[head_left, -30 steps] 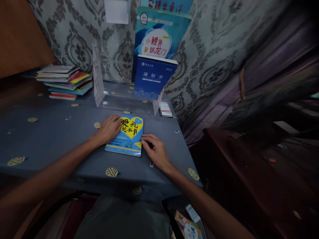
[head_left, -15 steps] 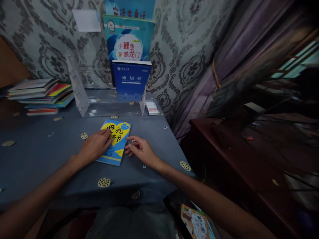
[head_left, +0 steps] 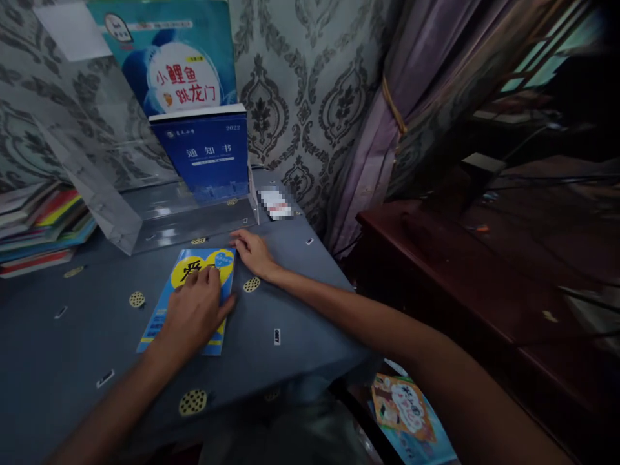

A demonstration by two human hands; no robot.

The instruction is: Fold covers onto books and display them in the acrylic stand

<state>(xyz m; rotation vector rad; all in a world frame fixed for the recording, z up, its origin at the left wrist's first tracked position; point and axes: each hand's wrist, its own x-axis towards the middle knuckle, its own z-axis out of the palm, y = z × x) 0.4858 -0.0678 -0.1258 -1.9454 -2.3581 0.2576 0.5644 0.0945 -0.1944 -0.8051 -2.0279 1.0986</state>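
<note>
A blue and yellow paperback book (head_left: 162,316) with a heart shape on its cover lies closed on the patterned tablecloth. My left hand (head_left: 196,307) rests on the cover, fingers bent slightly and thumb apart, covering part of the title. At the book's upper right corner is my right hand (head_left: 252,254), its fingers loosely curled and pointing left. Whether those fingertips touch the corner is hard to see. Behind the book stands a clear acrylic stand (head_left: 123,236) holding a dark blue booklet (head_left: 213,155) and a teal picture book (head_left: 169,39) upright.
Several stacked books (head_left: 43,226) sit at the left. A small blurred card (head_left: 275,203) lies right of the stand. Beyond the table's right edge are a dark red cabinet (head_left: 411,258) and a tied purple curtain (head_left: 361,155). More books (head_left: 407,413) show low on the right.
My right hand has moved from beside the book's right edge up to its upper right corner. My left hand stays on the cover. The view has shifted right and closer.
</note>
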